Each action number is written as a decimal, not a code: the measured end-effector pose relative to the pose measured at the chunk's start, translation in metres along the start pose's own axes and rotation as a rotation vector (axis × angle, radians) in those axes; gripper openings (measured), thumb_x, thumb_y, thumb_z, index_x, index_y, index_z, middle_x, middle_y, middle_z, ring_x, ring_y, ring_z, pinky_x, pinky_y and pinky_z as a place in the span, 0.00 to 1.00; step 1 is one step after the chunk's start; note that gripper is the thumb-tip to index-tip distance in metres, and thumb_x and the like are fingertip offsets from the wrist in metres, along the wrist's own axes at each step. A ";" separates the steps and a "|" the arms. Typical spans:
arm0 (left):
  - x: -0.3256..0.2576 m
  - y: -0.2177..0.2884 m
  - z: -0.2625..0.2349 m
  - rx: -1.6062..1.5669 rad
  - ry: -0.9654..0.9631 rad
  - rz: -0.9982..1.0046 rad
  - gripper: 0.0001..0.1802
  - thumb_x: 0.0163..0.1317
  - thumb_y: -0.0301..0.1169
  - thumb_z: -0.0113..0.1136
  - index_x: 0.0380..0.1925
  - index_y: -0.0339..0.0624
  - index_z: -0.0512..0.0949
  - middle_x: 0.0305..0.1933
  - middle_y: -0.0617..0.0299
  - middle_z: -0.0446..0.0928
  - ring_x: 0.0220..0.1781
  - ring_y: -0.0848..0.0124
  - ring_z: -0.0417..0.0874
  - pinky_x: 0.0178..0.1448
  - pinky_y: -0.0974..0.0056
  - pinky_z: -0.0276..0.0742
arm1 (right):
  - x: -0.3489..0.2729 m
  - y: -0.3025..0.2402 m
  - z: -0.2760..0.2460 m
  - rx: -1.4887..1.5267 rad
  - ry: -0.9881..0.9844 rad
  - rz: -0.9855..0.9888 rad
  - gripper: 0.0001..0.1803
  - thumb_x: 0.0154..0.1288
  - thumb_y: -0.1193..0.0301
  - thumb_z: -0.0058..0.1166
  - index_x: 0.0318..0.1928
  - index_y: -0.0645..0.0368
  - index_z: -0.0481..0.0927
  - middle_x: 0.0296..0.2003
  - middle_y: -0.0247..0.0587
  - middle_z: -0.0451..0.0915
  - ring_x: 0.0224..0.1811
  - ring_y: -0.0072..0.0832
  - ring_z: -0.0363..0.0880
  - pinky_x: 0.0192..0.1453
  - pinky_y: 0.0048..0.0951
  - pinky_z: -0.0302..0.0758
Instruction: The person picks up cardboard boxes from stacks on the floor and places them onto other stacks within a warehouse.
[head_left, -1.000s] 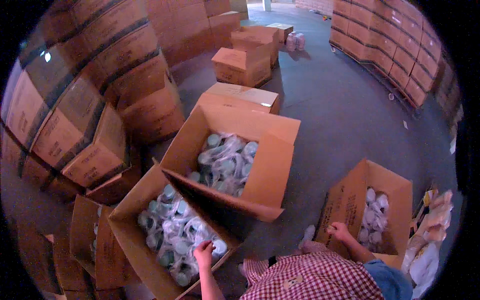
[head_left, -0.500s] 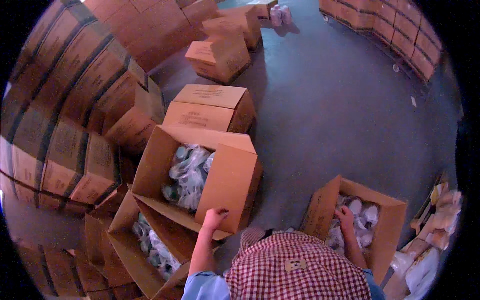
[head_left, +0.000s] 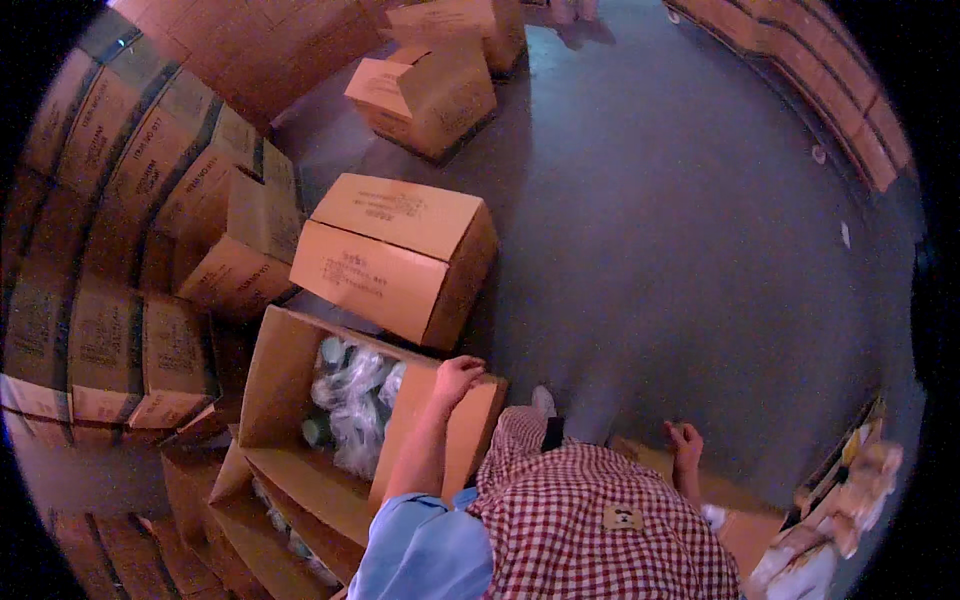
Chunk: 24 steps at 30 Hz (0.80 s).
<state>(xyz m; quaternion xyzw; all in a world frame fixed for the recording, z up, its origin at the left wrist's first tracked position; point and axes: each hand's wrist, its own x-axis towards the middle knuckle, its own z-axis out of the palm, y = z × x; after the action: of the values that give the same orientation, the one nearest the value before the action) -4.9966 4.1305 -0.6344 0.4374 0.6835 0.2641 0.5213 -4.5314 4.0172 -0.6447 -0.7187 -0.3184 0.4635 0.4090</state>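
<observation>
My left hand (head_left: pixel 460 379) is over the far edge of a raised flap on an open cardboard carton (head_left: pixel 265 400), fingers loosely bent and apart, nothing seen in them. Whether it touches the flap is unclear. Inside the carton lie clear plastic bags (head_left: pixel 358 410) around pale objects with greenish round ends. My right hand (head_left: pixel 686 440) hovers above a second open carton (head_left: pixel 745 525), partly hidden by my checked apron (head_left: pixel 590 520); its fingers are apart and hold nothing visible. A little whitish content shows in that carton.
A carton with its top flaps folded down (head_left: pixel 390 255) stands ahead, and another carton (head_left: pixel 430 100) stands farther off. Stacked cartons (head_left: pixel 110 340) line the left side. More cartons (head_left: pixel 800 60) stand at the far right. Crumpled packing material (head_left: pixel 825 530) lies at the lower right.
My view has shifted forward, so the cartons sit differently in it. My right hand has come up out of the right carton. My left hand has moved along the flap to its far edge.
</observation>
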 end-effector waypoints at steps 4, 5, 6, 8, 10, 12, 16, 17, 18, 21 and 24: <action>0.101 0.057 0.010 -0.543 0.064 -0.279 0.14 0.52 0.27 0.52 0.39 0.34 0.72 0.32 0.56 0.76 0.26 0.69 0.79 0.27 0.68 0.75 | 0.072 -0.059 0.027 -0.070 -0.067 -0.098 0.09 0.50 0.72 0.55 0.21 0.60 0.69 0.17 0.25 0.62 0.20 0.15 0.58 0.25 0.19 0.57; 0.122 0.059 0.007 -0.609 0.104 -0.320 0.14 0.53 0.27 0.51 0.41 0.34 0.71 0.32 0.56 0.76 0.26 0.68 0.79 0.26 0.68 0.75 | 0.090 -0.066 0.032 -0.109 -0.079 -0.086 0.08 0.50 0.73 0.55 0.21 0.60 0.69 0.17 0.25 0.62 0.20 0.15 0.58 0.25 0.19 0.58; 0.144 0.059 0.003 -0.676 0.145 -0.355 0.15 0.54 0.27 0.50 0.42 0.35 0.70 0.32 0.56 0.75 0.26 0.67 0.79 0.25 0.67 0.75 | 0.108 -0.072 0.037 -0.145 -0.090 -0.079 0.08 0.50 0.73 0.54 0.21 0.59 0.69 0.17 0.25 0.63 0.20 0.15 0.58 0.25 0.19 0.58; 0.187 0.040 0.000 -0.858 0.258 -0.409 0.16 0.54 0.27 0.49 0.44 0.32 0.67 0.36 0.52 0.74 0.32 0.62 0.78 0.30 0.64 0.76 | 0.151 -0.071 0.039 -0.153 -0.238 -0.128 0.07 0.51 0.74 0.54 0.20 0.60 0.71 0.18 0.24 0.63 0.20 0.15 0.59 0.25 0.20 0.59; 0.229 0.036 0.002 -1.107 0.373 -0.446 0.17 0.54 0.27 0.49 0.45 0.32 0.66 0.38 0.50 0.72 0.35 0.60 0.77 0.32 0.62 0.76 | 0.209 -0.025 0.020 -0.264 -0.265 0.010 0.08 0.52 0.70 0.51 0.23 0.60 0.70 0.20 0.31 0.67 0.24 0.20 0.64 0.38 0.26 0.43; 0.270 0.031 0.001 -1.347 0.522 -0.455 0.23 0.56 0.31 0.49 0.48 0.30 0.60 0.45 0.45 0.67 0.41 0.55 0.74 0.42 0.58 0.73 | 0.284 -0.060 0.031 -0.261 -0.334 0.043 0.07 0.53 0.70 0.51 0.28 0.62 0.71 0.22 0.34 0.70 0.23 0.21 0.67 0.32 0.26 0.52; 0.317 -0.018 -0.013 -1.779 0.853 -0.367 0.30 0.56 0.38 0.49 0.53 0.32 0.53 0.54 0.41 0.57 0.55 0.51 0.63 0.57 0.54 0.61 | 0.374 -0.128 0.082 -0.197 -0.486 0.170 0.12 0.54 0.71 0.52 0.38 0.64 0.73 0.28 0.39 0.76 0.21 0.24 0.72 0.21 0.24 0.69; 0.327 -0.026 -0.013 -1.792 0.946 -0.363 0.32 0.56 0.40 0.49 0.55 0.34 0.51 0.56 0.42 0.53 0.56 0.52 0.60 0.58 0.53 0.60 | 0.375 -0.184 0.112 -0.258 -0.439 0.150 0.11 0.52 0.69 0.53 0.34 0.64 0.73 0.26 0.38 0.75 0.23 0.24 0.72 0.24 0.24 0.68; 0.337 -0.027 -0.014 -1.808 1.033 -0.362 0.33 0.56 0.41 0.49 0.56 0.37 0.50 0.59 0.44 0.49 0.58 0.52 0.57 0.59 0.53 0.59 | 0.383 -0.240 0.145 -0.323 -0.388 0.123 0.12 0.51 0.67 0.54 0.31 0.63 0.73 0.25 0.36 0.74 0.25 0.24 0.72 0.27 0.24 0.68; 0.364 -0.034 -0.035 -1.925 1.189 -0.327 0.34 0.54 0.43 0.50 0.56 0.40 0.50 0.60 0.47 0.44 0.58 0.54 0.56 0.59 0.53 0.59 | 0.469 -0.256 0.163 -0.448 -0.449 0.123 0.16 0.50 0.64 0.55 0.34 0.64 0.74 0.27 0.38 0.75 0.30 0.27 0.75 0.31 0.25 0.69; 0.372 -0.048 -0.053 -2.193 1.190 -0.030 0.34 0.54 0.43 0.49 0.56 0.41 0.49 0.60 0.49 0.43 0.57 0.55 0.56 0.59 0.54 0.59 | 0.503 -0.270 0.213 -0.533 -0.549 -0.021 0.12 0.48 0.65 0.55 0.29 0.61 0.74 0.23 0.34 0.74 0.26 0.23 0.72 0.29 0.25 0.67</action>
<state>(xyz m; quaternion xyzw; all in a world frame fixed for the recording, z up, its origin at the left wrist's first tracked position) -5.0900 4.4374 -0.8359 -0.4228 0.2376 0.8454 0.2238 -4.5655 4.6253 -0.6605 -0.6458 -0.5327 0.5353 0.1119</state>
